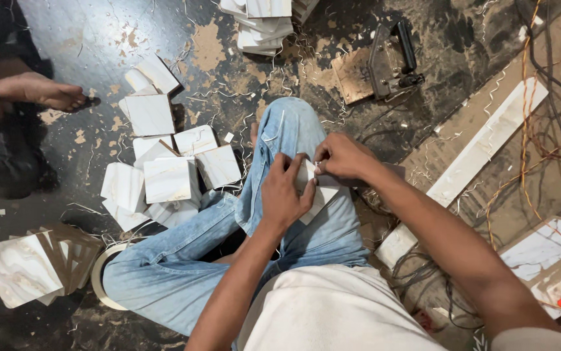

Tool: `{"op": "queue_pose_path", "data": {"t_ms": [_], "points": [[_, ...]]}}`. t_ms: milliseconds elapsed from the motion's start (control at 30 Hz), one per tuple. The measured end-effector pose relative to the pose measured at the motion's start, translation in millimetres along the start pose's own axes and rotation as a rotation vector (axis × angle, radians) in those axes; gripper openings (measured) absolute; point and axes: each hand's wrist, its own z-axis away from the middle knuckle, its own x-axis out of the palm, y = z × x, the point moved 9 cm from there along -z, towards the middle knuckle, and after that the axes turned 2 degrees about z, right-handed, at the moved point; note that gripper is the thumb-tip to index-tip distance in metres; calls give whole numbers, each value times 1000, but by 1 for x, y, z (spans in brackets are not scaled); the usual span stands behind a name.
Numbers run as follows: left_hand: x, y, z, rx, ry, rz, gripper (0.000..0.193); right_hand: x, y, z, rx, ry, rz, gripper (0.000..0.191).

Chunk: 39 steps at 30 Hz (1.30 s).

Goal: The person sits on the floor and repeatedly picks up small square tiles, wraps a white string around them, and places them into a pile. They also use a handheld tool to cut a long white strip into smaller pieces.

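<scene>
Both hands grip one small white marbled square piece (316, 192) resting on my jeans-clad knee (293, 140). My left hand (285, 193) clasps its near-left side, fingers curled over the face. My right hand (342, 156) pinches its far top edge. Left of the grip, a loose heap of similar squares (170, 166) lies on the dusty floor (98, 39). Right of it lies a long white strip (488, 146).

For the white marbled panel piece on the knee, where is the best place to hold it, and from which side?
Judging by its flat, thin shape, pinch the white panel piece at its edges from both sides, as the left hand and right hand do, with the jeans-clad knee supporting it underneath.
</scene>
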Motion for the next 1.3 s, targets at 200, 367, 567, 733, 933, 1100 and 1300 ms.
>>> {"op": "queue_pose_path", "data": {"t_ms": [200, 367, 567, 733, 933, 1100, 1300], "points": [[14, 39, -5, 310, -96, -48, 41, 9, 33, 80, 117, 169, -210, 20], [42, 42, -3, 296, -193, -6, 33, 60, 70, 143, 467, 254, -550, 26], [30, 37, 15, 258, -68, -209, 38, 71, 57, 157, 417, 283, -388, 27], [32, 35, 15, 286, -87, -142, 39, 41, 49, 114, 284, 356, -192, 25], [37, 23, 7, 301, -109, -75, 34, -2, 31, 50, 209, 192, -58, 25], [42, 13, 8, 293, -139, -8, 36, -15, -26, 22, -62, -146, 279, 24], [10, 8, 7, 230, 106, 96, 48, 2, -62, 2, -173, -313, 499, 26]]}}
